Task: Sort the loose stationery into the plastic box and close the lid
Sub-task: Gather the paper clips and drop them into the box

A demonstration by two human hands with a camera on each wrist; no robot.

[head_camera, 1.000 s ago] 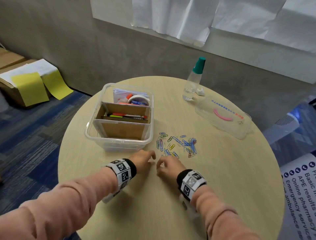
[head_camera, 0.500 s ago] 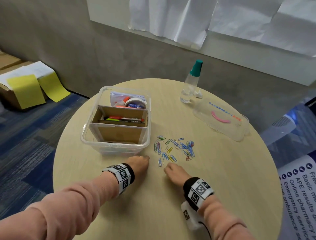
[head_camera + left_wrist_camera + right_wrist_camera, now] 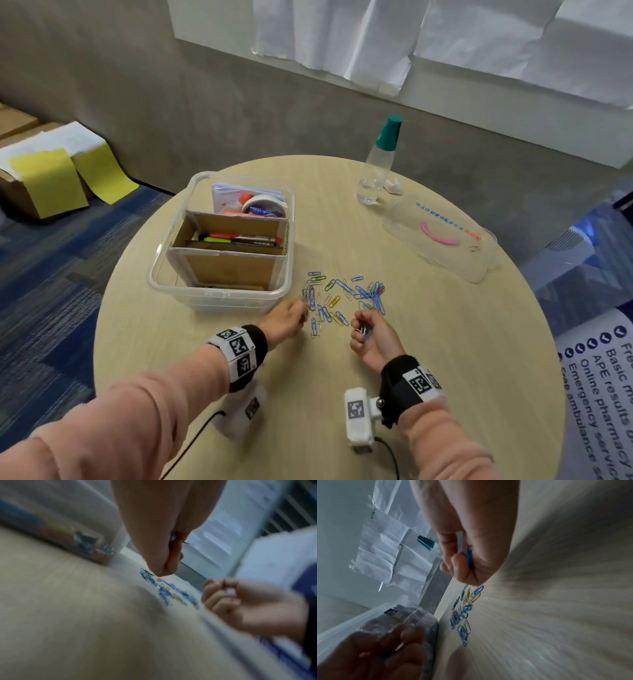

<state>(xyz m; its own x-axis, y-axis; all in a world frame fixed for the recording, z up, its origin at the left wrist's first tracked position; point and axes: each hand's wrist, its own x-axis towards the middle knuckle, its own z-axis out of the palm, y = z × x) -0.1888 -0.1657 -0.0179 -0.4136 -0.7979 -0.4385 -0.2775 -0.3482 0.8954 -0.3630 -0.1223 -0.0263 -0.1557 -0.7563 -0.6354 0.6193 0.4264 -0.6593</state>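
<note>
Paper clips [image 3: 342, 298] lie scattered on the round table [image 3: 445, 342] just to the right of the plastic box [image 3: 219, 293], and gathering them is now under way: a second ago both hands lay fingers-down on the wood just short of the pile, holding nothing that could be seen. Now the right hand [image 3: 371, 337] is turned palm-up on the side of the pile away from the box, its fingers curled round a few clips, blue ones showing in the right wrist view. The left hand [image 3: 286, 318] has reached the edge of the pile nearest the box, fingertips drawn together as if pinching a clip; blur keeps me from telling whether it has one. Most clips are still loose on the table. Beyond the pile from the box, the clear lid [image 3: 442, 240] lies off, so closing comes later; the compartment of the box nearest the hands looks free for clips.
</note>
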